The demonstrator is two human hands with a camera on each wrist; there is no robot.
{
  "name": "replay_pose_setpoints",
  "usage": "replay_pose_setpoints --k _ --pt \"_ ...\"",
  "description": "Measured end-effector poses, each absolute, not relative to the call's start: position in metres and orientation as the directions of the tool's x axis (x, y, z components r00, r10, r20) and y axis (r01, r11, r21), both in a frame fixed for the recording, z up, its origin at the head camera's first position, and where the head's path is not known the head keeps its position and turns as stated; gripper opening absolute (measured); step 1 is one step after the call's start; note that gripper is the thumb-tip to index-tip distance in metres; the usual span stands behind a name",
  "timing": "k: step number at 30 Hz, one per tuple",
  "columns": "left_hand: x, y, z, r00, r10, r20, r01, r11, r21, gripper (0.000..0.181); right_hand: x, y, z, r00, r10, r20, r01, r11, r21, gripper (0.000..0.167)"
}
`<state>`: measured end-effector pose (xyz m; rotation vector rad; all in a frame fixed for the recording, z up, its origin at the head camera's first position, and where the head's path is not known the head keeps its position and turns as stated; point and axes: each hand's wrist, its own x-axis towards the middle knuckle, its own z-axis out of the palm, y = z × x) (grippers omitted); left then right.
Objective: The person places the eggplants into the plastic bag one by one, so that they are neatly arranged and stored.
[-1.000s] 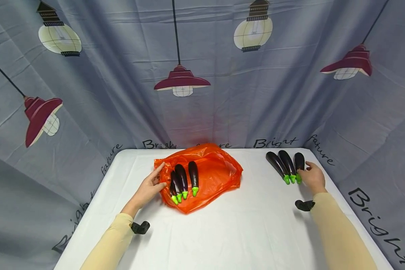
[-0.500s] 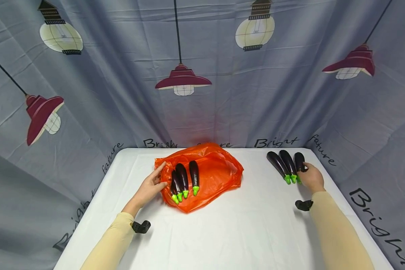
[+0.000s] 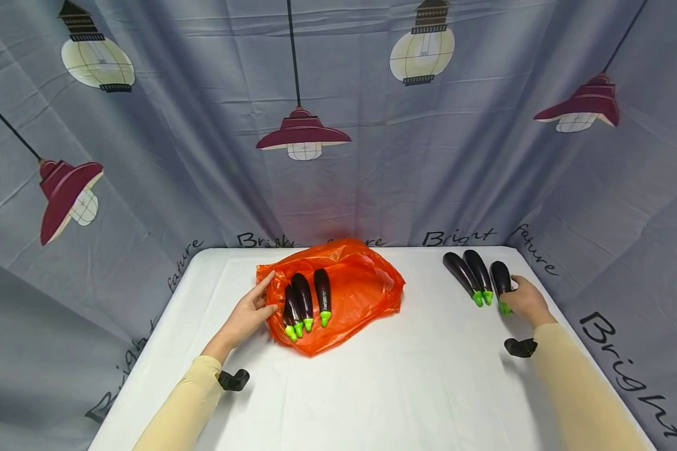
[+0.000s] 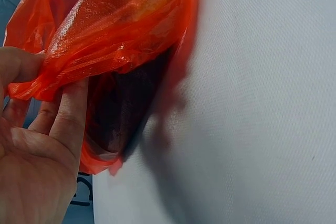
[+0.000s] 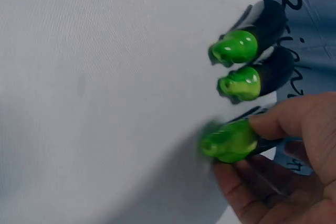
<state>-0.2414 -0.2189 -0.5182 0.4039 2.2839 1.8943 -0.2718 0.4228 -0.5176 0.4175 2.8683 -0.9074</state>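
Observation:
My left hand (image 3: 250, 316) pinches the edge of an orange plastic bag (image 3: 367, 294) lying on the white table. In the left wrist view, thumb and fingers hold the gathered film of the bag (image 4: 121, 30), and a dark shape shows under it. Several dark purple eggplants (image 3: 301, 294) with green caps appear at the bag's left side. On the right, my right hand (image 3: 527, 302) pinches an eggplant (image 3: 500, 275) near its green cap (image 5: 231, 141), thumb on one side and fingers on the other. Two more eggplants (image 3: 460, 272) lie just left of it, side by side.
A white-covered table (image 3: 400, 388) spreads between the hands and toward the front. Behind and beside it hang grey-blue curtains (image 3: 361, 188) printed with lamps and lettering. Black wrist cameras (image 3: 234, 380) stick out from both sleeves.
The right hand has moved slightly right and nearer the body, with the rightmost eggplant shifted away from the other two. The left hand and the bag have stayed in place.

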Motion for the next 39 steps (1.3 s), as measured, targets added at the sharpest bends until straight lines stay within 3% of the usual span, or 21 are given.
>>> replay_pose_setpoints --k 10,26,32,39 --pt "-0.242 -0.221 -0.52 -0.955 0.291 0.066 0.126 0.193 0.973 0.079 -0.263 0.433 -0.513 -0.921 0.151 -0.358 0.356 0.697 -0.622 0.094" --pt "-0.242 -0.221 -0.521 -0.952 0.299 0.069 0.131 0.192 0.973 0.079 -0.244 0.427 -0.498 -0.868 0.053 -0.494 0.38 0.712 -0.591 0.104" --pt "-0.243 -0.22 -0.521 -0.95 0.304 0.077 0.136 0.176 0.975 0.079 -0.244 0.427 -0.498 -0.883 0.069 -0.464 0.366 0.722 -0.588 0.112" --pt "-0.242 -0.221 -0.521 -0.952 0.298 0.07 0.132 0.194 0.972 0.079 -0.249 0.434 -0.507 -0.907 0.096 -0.41 0.365 0.667 -0.65 0.105"
